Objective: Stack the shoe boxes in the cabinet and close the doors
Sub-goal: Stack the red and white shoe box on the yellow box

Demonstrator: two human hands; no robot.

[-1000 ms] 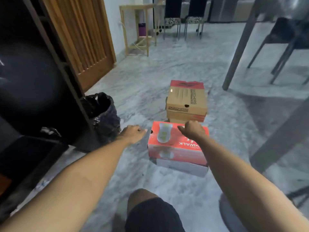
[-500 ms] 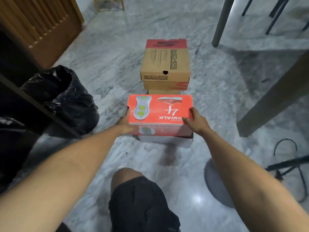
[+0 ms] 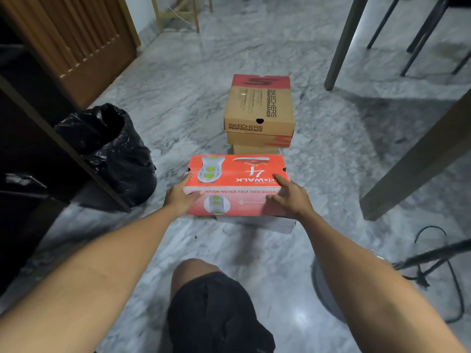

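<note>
Resting on a white cardboard box (image 3: 265, 222) on the grey marble floor (image 3: 178, 103), the red cardboard shoe box (image 3: 237, 186) is gripped at its near corners by the left hand (image 3: 179, 197) and right hand (image 3: 290, 197). Just behind the red box stands a stack of brown cardboard shoe boxes (image 3: 260, 110).

Open marble floor (image 3: 178, 103) is lying between the dark cabinet frame (image 3: 63, 146) on the left and the two stacks of shoe boxes, but a black bin bag (image 3: 112, 154) is sitting against the frame's slanted edge and narrowing that gap beside the red box (image 3: 237, 184). The tan Skechers stack (image 3: 258, 110) is standing just behind the red box, blocking any reach straight ahead. To the right, floor is lying free as far as the worktop legs (image 3: 413, 159), with a black cable (image 3: 448, 276) trailing across the near right corner.
</note>
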